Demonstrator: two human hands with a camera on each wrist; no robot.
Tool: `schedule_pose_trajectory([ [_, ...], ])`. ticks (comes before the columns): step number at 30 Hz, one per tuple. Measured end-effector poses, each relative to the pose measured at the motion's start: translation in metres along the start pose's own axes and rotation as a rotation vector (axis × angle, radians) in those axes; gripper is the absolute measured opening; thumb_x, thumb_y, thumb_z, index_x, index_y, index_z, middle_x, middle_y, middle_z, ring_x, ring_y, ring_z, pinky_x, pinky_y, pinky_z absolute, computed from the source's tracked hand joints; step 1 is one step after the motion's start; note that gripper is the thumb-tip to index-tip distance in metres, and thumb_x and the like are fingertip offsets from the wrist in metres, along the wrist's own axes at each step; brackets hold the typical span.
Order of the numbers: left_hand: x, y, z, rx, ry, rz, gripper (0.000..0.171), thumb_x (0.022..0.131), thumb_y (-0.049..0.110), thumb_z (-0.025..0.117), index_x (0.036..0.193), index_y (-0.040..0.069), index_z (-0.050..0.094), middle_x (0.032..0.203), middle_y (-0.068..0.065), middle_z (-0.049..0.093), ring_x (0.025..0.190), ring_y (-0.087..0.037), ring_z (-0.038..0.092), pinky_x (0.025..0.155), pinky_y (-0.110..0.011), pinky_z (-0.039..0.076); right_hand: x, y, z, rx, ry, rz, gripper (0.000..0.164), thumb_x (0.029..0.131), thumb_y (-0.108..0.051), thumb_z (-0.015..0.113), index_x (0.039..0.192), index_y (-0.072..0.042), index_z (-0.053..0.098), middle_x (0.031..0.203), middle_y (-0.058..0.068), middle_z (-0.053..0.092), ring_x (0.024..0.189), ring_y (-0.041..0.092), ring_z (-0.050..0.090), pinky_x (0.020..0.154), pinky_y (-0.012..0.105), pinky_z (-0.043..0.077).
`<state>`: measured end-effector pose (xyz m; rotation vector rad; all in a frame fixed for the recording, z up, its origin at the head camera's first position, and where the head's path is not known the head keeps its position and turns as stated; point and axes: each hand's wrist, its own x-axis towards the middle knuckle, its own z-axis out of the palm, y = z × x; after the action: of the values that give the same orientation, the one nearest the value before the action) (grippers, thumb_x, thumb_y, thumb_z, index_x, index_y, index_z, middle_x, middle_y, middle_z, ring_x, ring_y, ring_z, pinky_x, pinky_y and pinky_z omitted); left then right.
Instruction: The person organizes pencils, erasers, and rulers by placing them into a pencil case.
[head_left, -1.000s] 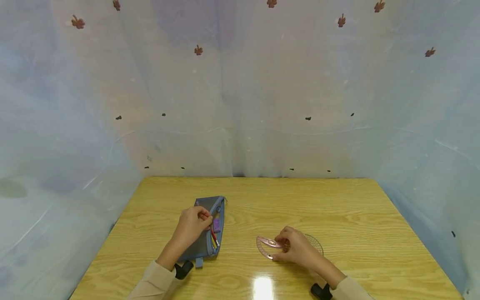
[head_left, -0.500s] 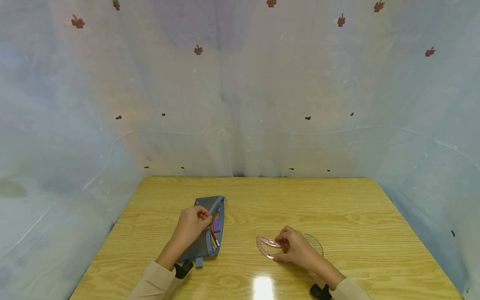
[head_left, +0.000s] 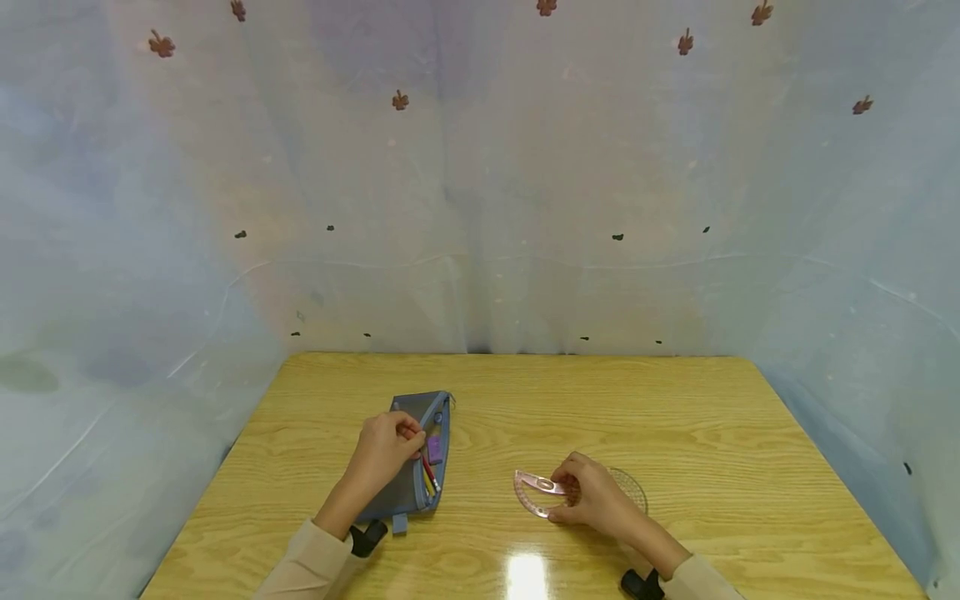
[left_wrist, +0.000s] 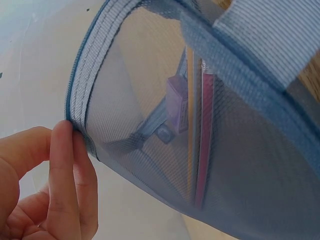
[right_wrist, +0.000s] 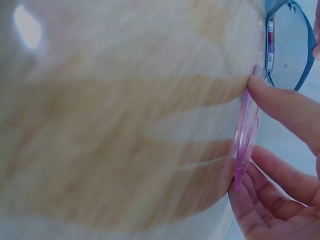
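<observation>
My left hand (head_left: pixel 386 446) pinches the zippered edge of a blue-grey mesh pencil case (left_wrist: pixel 135 115), holding its mouth apart. Through the mesh in the left wrist view show a purple eraser (left_wrist: pixel 176 102), a yellow pencil (left_wrist: pixel 190 135) and a red pencil (left_wrist: pixel 204 135). On the right, my right hand (head_left: pixel 592 496) grips a clear pink protractor (head_left: pixel 536 492) between thumb and fingers, seen nearly edge-on in the right wrist view. Whether it touches the table cannot be told. A second, colourless protractor (head_left: pixel 632 487) lies partly hidden behind that hand.
Both hands work over a wood-grain table (head_left: pixel 495 400). A fabric tab (head_left: pixel 400 523) sticks out from the near end of the pencil case. Behind and beside the table hangs a pale curtain (head_left: pixel 525 183).
</observation>
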<state>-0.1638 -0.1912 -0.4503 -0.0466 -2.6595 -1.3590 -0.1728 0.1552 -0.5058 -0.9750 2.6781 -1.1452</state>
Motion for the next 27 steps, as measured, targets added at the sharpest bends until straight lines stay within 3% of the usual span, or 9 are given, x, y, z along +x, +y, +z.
schedule_pose_trajectory([
  [14, -0.0005, -0.0016, 0.0003, -0.006, 0.000, -0.004, 0.006, 0.088, -0.003, 0.072, 0.083, 0.000, 0.069, 0.072, -0.004, 0.061, 0.058, -0.013, 0.064, 0.052, -0.023, 0.056, -0.0016, -0.0007, 0.0005, 0.041, 0.002, 0.034, 0.048, 0.069, -0.017, 0.093, 0.102, 0.001, 0.062, 0.091, 0.003, 0.056, 0.073, 0.010, 0.056, 0.063, 0.023, 0.052],
  [27, -0.0006, -0.0008, -0.0001, -0.009, -0.004, -0.015, 0.007, 0.088, -0.002, 0.072, 0.082, 0.001, 0.068, 0.072, -0.004, 0.061, 0.059, -0.013, 0.063, 0.052, -0.024, 0.056, -0.0008, -0.0011, -0.0041, 0.053, -0.018, 0.049, 0.050, 0.067, -0.016, 0.094, 0.102, 0.000, 0.063, 0.091, 0.003, 0.058, 0.076, 0.013, 0.055, 0.061, 0.023, 0.052],
])
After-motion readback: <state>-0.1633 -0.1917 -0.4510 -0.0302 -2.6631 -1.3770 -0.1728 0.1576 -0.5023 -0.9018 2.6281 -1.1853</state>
